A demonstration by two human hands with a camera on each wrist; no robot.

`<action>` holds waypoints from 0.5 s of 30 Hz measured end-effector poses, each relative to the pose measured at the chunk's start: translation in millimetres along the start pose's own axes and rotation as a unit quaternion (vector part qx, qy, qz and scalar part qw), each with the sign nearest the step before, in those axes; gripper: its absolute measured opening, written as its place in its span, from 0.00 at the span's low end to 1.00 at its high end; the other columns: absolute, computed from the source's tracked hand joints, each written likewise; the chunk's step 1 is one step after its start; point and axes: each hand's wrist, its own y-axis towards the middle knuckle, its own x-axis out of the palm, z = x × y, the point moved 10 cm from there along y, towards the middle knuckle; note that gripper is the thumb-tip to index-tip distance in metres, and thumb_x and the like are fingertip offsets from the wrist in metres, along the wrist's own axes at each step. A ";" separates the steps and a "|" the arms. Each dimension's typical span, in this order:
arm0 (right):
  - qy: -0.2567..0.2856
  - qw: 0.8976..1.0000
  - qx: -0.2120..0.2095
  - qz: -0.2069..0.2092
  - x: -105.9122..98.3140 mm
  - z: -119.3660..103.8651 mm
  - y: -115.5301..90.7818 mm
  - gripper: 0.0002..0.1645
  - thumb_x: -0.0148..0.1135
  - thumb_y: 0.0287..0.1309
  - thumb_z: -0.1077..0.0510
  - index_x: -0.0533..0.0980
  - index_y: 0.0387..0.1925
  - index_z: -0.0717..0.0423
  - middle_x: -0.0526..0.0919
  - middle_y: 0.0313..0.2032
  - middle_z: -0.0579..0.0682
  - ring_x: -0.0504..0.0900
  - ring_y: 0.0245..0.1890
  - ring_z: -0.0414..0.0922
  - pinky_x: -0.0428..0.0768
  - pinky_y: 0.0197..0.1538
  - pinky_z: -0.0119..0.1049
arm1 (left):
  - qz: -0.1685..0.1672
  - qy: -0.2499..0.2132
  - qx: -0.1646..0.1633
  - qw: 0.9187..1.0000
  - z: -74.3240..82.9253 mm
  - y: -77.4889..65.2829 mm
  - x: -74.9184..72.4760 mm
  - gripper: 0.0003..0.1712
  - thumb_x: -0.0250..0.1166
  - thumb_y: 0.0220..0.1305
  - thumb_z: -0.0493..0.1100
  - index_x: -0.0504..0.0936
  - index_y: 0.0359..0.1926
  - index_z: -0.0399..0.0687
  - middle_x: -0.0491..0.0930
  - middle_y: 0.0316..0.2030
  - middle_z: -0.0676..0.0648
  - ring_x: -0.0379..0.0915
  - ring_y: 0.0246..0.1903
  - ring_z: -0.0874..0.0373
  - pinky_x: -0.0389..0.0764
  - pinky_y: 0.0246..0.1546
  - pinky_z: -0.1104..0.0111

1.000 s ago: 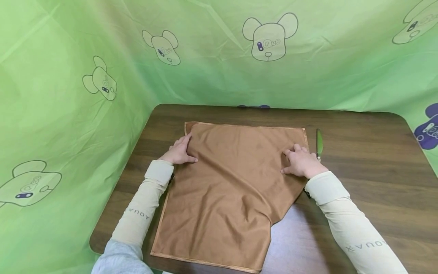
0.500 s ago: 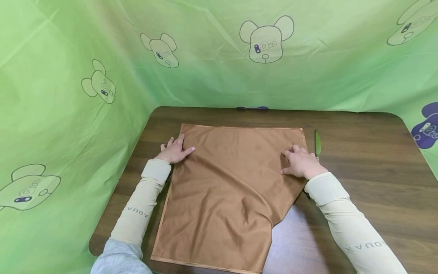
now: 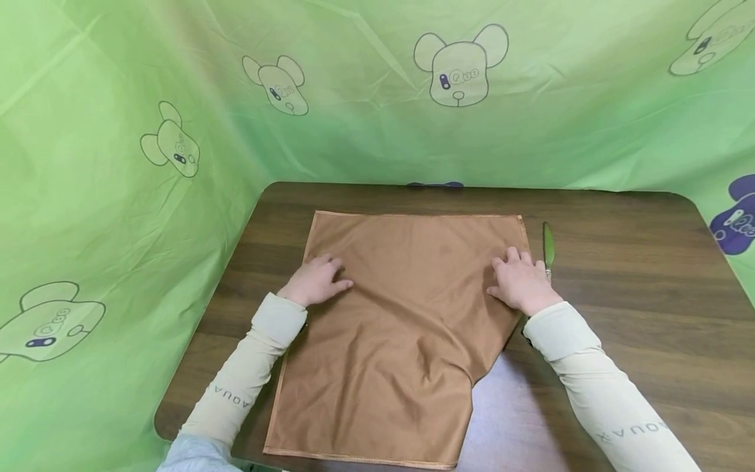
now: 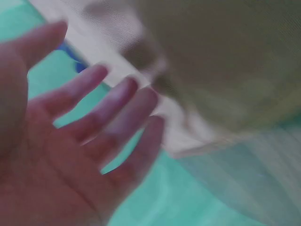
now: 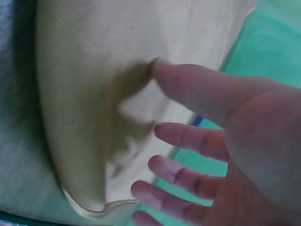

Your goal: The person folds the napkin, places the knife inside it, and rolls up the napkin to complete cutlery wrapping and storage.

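Head view: a brown cloth (image 3: 383, 328) lies spread on a dark wood-grain table (image 3: 649, 282), its far edge roughly in line with the table's far edge. The left side is fairly straight; the near right side is drawn inward, with creases gathered there and a long diagonal ridge running from the far left toward the near right. The left hand (image 3: 316, 280) is over the cloth's left side, thumb apart from the relaxed, slightly bent fingers. The right hand (image 3: 520, 280) is over the right side, fingers slightly bent and apart. Neither hand is seen to grip anything. A knife (image 3: 549, 246) with a green blade lies just right of the right hand, its lower part partly hidden. Cream sleeves (image 3: 613, 393) cover both forearms. A green backdrop (image 3: 366, 144) printed with bear heads stands at the left and far sides. Left wrist view: the palm is open, fingers spread and gently bent, with cloth beyond the fingertips; contact cannot be confirmed. Right wrist view: thumb and fingers are well separated, and a shadow falls on the cloth beside them; whether the fingertips touch it cannot be told.
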 end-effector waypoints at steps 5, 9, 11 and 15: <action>0.019 0.999 -0.011 -0.041 3.0 -9.4 -2.9 0.30 0.73 0.45 0.47 0.76 0.44 0.63 0.72 0.45 0.66 0.72 0.49 0.66 0.72 0.41 0.64 | -0.079 0.017 0.003 0.997 22.8 -10.9 12.4 0.34 0.62 0.61 0.62 0.74 0.58 0.43 0.74 0.52 0.36 0.74 0.51 0.39 0.74 0.53 0.46; 0.042 0.996 -0.001 -0.082 9.2 -11.9 -5.2 0.41 0.75 0.40 0.43 0.73 0.50 0.65 0.70 0.47 0.68 0.70 0.51 0.69 0.73 0.42 0.67 | -0.123 0.001 -0.013 0.992 26.2 -13.0 21.0 0.42 0.63 0.59 0.64 0.67 0.66 0.44 0.70 0.57 0.34 0.71 0.55 0.37 0.74 0.55 0.49; 0.041 0.995 0.004 -0.092 10.9 -11.6 -5.7 0.45 0.76 0.39 0.42 0.72 0.52 0.66 0.69 0.49 0.69 0.70 0.51 0.70 0.73 0.43 0.68 | -0.130 -0.007 -0.017 0.991 26.0 -11.7 23.4 0.45 0.64 0.58 0.65 0.64 0.68 0.43 0.68 0.60 0.33 0.68 0.59 0.36 0.71 0.58 0.49; 0.032 0.995 -0.002 -0.090 12.1 -10.7 -4.5 0.48 0.76 0.38 0.41 0.70 0.56 0.67 0.67 0.54 0.70 0.69 0.53 0.70 0.73 0.46 0.68 | -0.145 -0.037 -0.028 0.988 22.8 -7.0 29.0 0.50 0.67 0.55 0.64 0.59 0.68 0.41 0.55 0.69 0.28 0.54 0.68 0.31 0.63 0.66 0.46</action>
